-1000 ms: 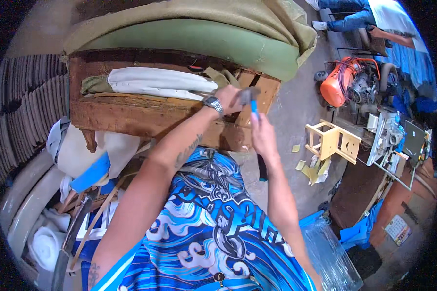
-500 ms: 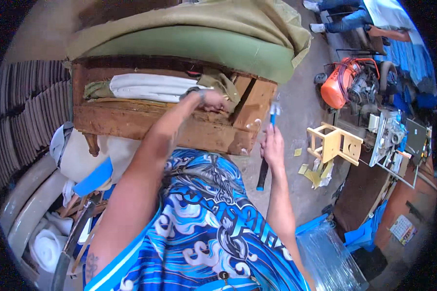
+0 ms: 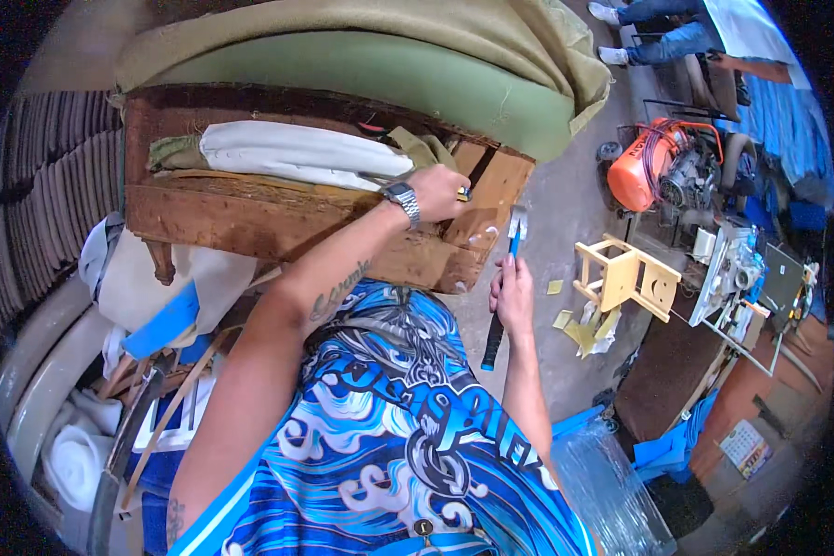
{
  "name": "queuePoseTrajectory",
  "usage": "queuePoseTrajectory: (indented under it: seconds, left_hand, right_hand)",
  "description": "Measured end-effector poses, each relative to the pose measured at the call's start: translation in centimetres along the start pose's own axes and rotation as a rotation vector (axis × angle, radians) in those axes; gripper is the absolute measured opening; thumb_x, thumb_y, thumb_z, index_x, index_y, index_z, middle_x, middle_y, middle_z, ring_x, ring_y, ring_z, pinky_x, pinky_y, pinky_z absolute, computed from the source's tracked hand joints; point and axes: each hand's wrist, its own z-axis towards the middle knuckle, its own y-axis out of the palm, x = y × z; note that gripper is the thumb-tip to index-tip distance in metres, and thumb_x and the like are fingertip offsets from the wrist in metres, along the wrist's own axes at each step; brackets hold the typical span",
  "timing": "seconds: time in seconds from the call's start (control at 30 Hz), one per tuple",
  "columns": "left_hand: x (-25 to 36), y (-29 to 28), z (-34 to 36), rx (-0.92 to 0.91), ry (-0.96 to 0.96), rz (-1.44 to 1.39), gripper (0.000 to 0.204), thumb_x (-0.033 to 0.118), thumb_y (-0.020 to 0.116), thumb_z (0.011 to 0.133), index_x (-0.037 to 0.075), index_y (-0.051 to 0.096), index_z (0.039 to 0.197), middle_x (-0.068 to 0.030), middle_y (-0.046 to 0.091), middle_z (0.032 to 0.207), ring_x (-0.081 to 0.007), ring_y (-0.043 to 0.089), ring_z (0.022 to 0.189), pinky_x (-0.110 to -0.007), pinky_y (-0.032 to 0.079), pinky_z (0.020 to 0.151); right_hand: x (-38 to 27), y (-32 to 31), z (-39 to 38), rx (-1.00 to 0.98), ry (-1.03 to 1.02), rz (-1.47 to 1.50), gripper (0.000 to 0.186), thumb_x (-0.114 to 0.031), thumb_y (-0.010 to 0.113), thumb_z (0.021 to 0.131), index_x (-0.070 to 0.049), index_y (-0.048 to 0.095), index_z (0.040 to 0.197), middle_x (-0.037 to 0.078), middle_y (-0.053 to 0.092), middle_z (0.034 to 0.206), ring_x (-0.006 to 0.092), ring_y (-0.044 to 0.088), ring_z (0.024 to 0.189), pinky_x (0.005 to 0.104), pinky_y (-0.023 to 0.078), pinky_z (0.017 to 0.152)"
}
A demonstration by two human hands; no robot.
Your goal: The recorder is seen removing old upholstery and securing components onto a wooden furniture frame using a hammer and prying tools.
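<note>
My right hand [image 3: 512,295] is wrapped round the black and blue handle of a hammer [image 3: 518,224], whose metal head points up beside the frame's right end. My left hand [image 3: 438,193], with a metal watch at the wrist, is closed over the right part of the wooden furniture frame [image 3: 278,221]. A small dark and yellow bit shows at its fingers; whether it is a ring or something held cannot be made out. Just left of this hand, a padded white fabric strip [image 3: 296,153] lies along the frame's inside, with olive cloth [image 3: 422,146] at its end.
Green foam [image 3: 371,88] and draped beige fabric [image 3: 278,42] cover the frame's far side. Right are an orange air compressor [image 3: 649,167], a small wooden chair [image 3: 625,278] and scraps [image 3: 588,329]. A person in jeans [image 3: 672,42] sits far right. Stacked dark material [image 3: 51,195] stands left.
My left hand has moved right and slightly up, off the olive cloth toward the frame's right end. My right hand has dropped a little with the hammer. The view has shifted slightly.
</note>
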Motion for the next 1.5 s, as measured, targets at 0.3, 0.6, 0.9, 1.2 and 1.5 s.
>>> queuePoseTrajectory:
  seconds: [0.3, 0.6, 0.9, 1.2, 1.5]
  left_hand:
    - [-0.8, 0.6, 0.8, 0.097, -0.053, -0.007, 0.02, 0.026, 0.065, 0.073, 0.007, 0.067, 0.078, -0.0196, 0.063, 0.071, -0.0352, 0.063, 0.068, -0.043, 0.052, 0.065]
    - [-1.2, 0.4, 2.0, 0.158, -0.056, 0.027, 0.022, 0.024, 0.061, 0.075, 0.003, 0.062, 0.067, -0.0194, 0.063, 0.07, -0.0362, 0.062, 0.068, -0.044, 0.052, 0.066]
    - [-1.0, -0.4, 2.9, -0.063, -0.167, 0.03, 0.023, 0.022, 0.057, 0.075, 0.001, 0.065, 0.072, -0.0213, 0.064, 0.079, -0.0371, 0.063, 0.077, -0.045, 0.051, 0.07]
    - [-4.9, 1.2, 5.0, -0.847, -0.008, -0.18, 0.024, 0.025, 0.064, 0.071, 0.001, 0.062, 0.071, -0.0126, 0.063, 0.065, -0.0259, 0.058, 0.056, -0.039, 0.043, 0.049]
    - [3.7, 3.1, -0.5, -0.227, 0.112, -0.065, 0.016, 0.023, 0.061, 0.068, 0.008, 0.065, 0.074, -0.0187, 0.062, 0.066, -0.0356, 0.062, 0.064, -0.044, 0.051, 0.059]
  right_hand:
    - [-1.6, 0.0, 0.6, 0.005, -0.018, -0.029, 0.033, -0.037, 0.039, 0.098, -0.006, 0.047, 0.094, -0.003, 0.039, 0.052, 0.0068, 0.037, 0.037, 0.0228, 0.032, 0.034]
    - [-5.0, 2.7, 2.4, 0.302, -0.181, 0.351, 0.029, -0.036, 0.04, 0.098, -0.009, 0.049, 0.091, -0.004, 0.04, 0.058, 0.005, 0.04, 0.045, 0.0211, 0.033, 0.037]
    - [-5.2, 4.7, 4.8, 0.222, -0.352, -0.446, 0.038, -0.038, 0.039, 0.096, -0.003, 0.053, 0.09, 0.021, 0.052, 0.068, 0.0352, 0.053, 0.064, 0.0443, 0.041, 0.056]
    - [-3.1, 0.9, 3.7, -0.08, -0.09, -0.102, 0.04, -0.045, 0.037, 0.097, -0.007, 0.047, 0.09, -0.003, 0.037, 0.05, 0.0074, 0.034, 0.035, 0.0242, 0.029, 0.033]
    - [3.7, -1.5, -1.6, 0.031, 0.19, 0.095, 0.039, -0.044, 0.04, 0.096, -0.007, 0.047, 0.093, -0.003, 0.039, 0.052, 0.0078, 0.038, 0.037, 0.0235, 0.033, 0.035]
